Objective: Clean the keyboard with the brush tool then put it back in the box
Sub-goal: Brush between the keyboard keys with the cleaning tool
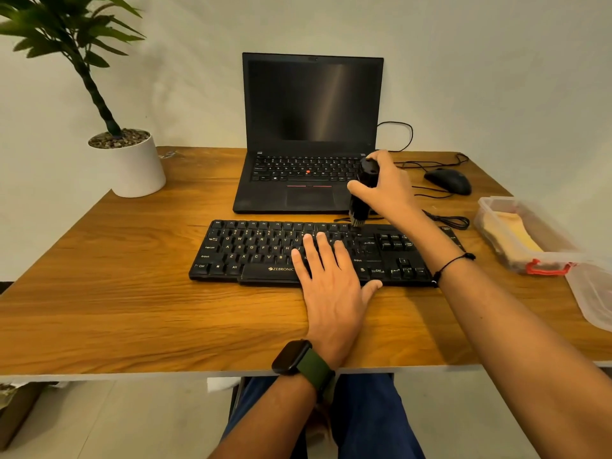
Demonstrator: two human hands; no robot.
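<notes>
Black plastic brush (362, 190), probably light and stiff, is sitting bristles-down on the keyboard (251, 250); right hand (387, 187) is gripping its barrel, flat left hand (328, 276) is steadying the keys.

Single head view, angled forward-down over desk (132, 309), near.

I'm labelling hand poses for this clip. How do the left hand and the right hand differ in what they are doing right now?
The left hand lies flat with straight fingers pressing on the keyboard; the right hand is curled round the brush tool. The left hand sits near the keyboard's front middle; the right hand is raised above its back edge, bristles pointing down at the top key row. The left wrist wears a watch, the right a thin black cord. Both work over the same keyboard.
</notes>
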